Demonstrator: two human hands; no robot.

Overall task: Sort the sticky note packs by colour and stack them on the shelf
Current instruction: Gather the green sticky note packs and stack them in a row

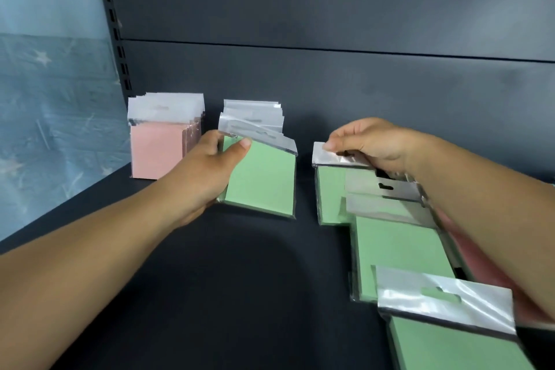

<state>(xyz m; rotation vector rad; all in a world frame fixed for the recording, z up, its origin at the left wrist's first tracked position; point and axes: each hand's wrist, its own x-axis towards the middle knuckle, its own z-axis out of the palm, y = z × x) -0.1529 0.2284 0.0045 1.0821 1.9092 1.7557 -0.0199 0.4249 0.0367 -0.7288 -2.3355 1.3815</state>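
Meanwhile, a green pack [264,180] is gripped by the left hand [207,171], thumb on top, at the green stack [253,112] beside the pink stack [159,150] at the far left of the shelf [210,294]. To the right, another green pack [330,192] is pinched by its clear header in the right hand [372,144], above loose packs [402,252]

Dark back panel [330,3] of the unit, crossed by a horizontal seam [330,49]. At left, a slotted upright [115,24] with a column of small dark slots. Beyond it, a pale blue-grey wall covering [45,99] printed with faint white stars and brick-like lines.
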